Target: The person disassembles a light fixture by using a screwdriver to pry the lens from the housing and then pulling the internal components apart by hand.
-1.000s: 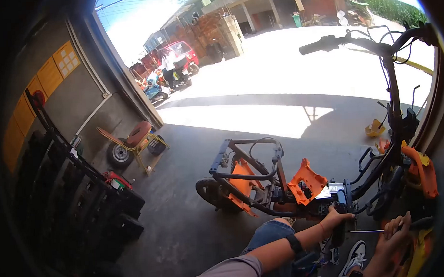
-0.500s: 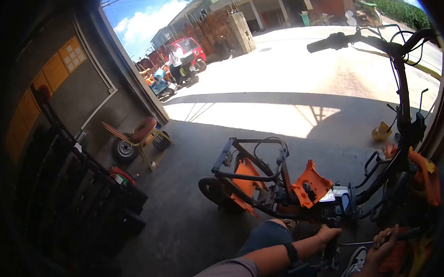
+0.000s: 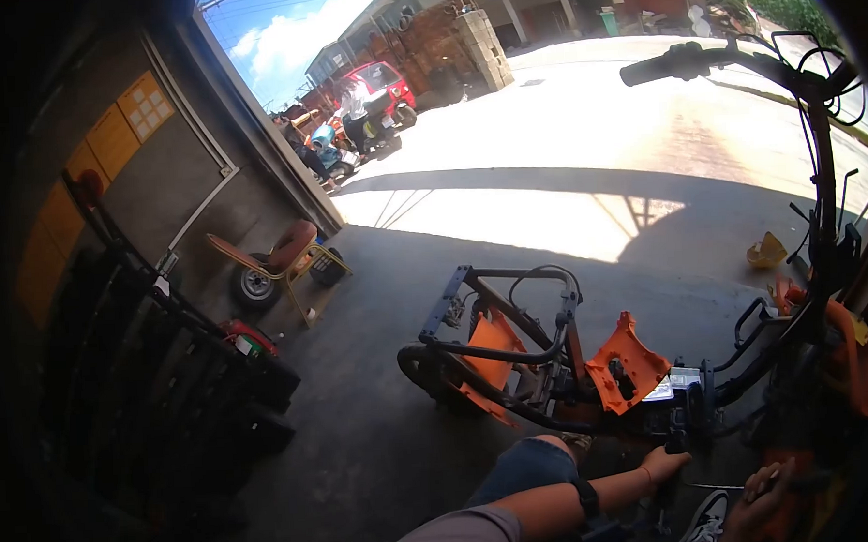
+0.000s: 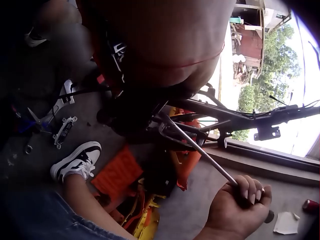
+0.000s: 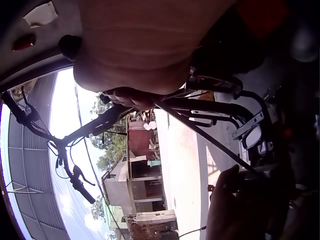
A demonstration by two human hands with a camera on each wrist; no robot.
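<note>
My left hand [image 3: 665,462] grips a dark part [image 4: 131,112] just on the near side of the vehicle frame [image 3: 500,348]; its exact kind is lost in shadow. To the right, my right hand [image 3: 765,494] has its fingers wrapped round the handle of a long screwdriver [image 4: 202,152]. The steel shaft runs from that fist toward the dark part, and its tip end overlaps the part in the left wrist view. An orange plastic panel [image 3: 627,364] sits on the stripped frame, beyond the left hand.
A shoe [image 4: 80,161] is planted below the hands, near scissors [image 4: 37,120] and a small metal plate [image 4: 65,131] on the floor. Yellow and orange panels [image 4: 147,217] lie beside it. Handlebars [image 3: 715,60] rise at right. A chair [image 3: 277,258] stands by the left wall.
My left hand has come down from over the frame toward my body, bringing the dark part. The right hand keeps its hold on the screwdriver. The head view has turned slightly left.
</note>
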